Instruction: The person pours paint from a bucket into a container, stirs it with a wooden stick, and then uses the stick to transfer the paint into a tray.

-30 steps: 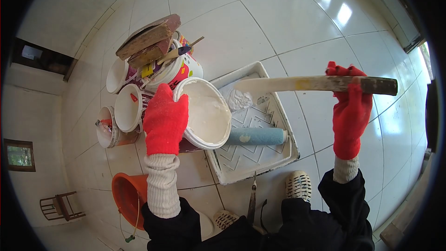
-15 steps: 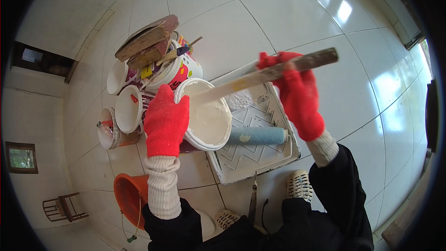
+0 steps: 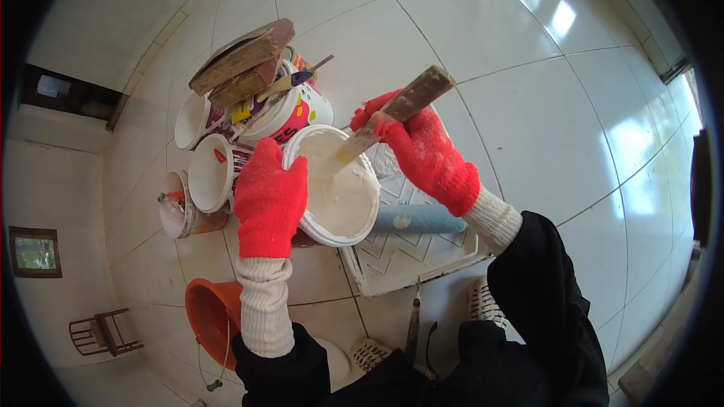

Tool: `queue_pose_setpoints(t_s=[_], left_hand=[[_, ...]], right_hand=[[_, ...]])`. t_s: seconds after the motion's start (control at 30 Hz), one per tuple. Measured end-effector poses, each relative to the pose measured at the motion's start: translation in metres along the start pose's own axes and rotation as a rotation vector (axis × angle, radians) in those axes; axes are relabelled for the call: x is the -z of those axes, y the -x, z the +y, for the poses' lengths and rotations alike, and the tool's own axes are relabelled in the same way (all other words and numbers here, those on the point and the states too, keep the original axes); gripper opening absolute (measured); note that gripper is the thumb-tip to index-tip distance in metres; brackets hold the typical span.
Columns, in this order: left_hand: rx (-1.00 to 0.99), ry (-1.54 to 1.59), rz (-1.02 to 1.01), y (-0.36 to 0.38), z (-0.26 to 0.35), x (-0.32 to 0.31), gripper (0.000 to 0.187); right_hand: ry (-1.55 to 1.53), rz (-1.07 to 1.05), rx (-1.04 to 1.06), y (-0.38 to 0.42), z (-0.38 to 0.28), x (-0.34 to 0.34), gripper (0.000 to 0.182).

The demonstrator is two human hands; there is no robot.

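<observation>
My left hand, in a red glove with a white cuff, grips the left rim of an open bucket of white paint. In a closed grasp, my right hand, gloved alike, holds a flat wooden stick slanting down to the left. The stick's lower end is in the paint. Behind the bucket, a blue paint roller lies across a paint tray smeared with white.
Several paint buckets stand on the left, with wooden blocks and a brush on top of one. An orange bucket is at the lower left. A long-handled tool lies near my feet.
My right hand has moved left and the stick has gone deeper into the paint, now held more steeply. My left hand has stayed on the bucket rim.
</observation>
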State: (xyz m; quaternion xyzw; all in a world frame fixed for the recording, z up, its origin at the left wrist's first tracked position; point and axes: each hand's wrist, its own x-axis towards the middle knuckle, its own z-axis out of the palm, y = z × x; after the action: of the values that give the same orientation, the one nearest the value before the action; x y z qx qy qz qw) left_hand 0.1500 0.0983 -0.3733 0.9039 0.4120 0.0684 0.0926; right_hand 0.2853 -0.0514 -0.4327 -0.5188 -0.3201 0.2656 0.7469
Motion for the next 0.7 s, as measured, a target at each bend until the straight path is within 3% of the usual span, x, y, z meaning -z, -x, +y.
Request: queue_pose_setpoints(t_s=[0.23, 0.47, 0.57, 0.63, 0.7], left_hand=[[0.027, -0.001, -0.012, 0.001, 0.006, 0.003, 0.032], [-0.024, 0.017, -0.059, 0.000, 0.015, 0.005, 0.029], [-0.036, -0.011, -0.032, 0.002, 0.012, -0.002, 0.029], [-0.256, 0.052, 0.159, -0.002, -0.006, -0.016, 0.029], [-0.292, 0.003, 0.141, 0.000, -0.009, -0.017, 0.032]], right_hand=[[-0.149, 0.183, -0.257, 0.007, 0.004, 0.010, 0.027], [-0.266, 0.288, -0.356, 0.016, 0.009, 0.032, 0.033], [-0.287, 0.331, -0.388, 0.022, 0.004, 0.040, 0.026], [-0.262, 0.278, -0.397, 0.025, 0.008, 0.049, 0.029], [-0.293, 0.269, -0.376, 0.032, 0.019, 0.056, 0.031]])
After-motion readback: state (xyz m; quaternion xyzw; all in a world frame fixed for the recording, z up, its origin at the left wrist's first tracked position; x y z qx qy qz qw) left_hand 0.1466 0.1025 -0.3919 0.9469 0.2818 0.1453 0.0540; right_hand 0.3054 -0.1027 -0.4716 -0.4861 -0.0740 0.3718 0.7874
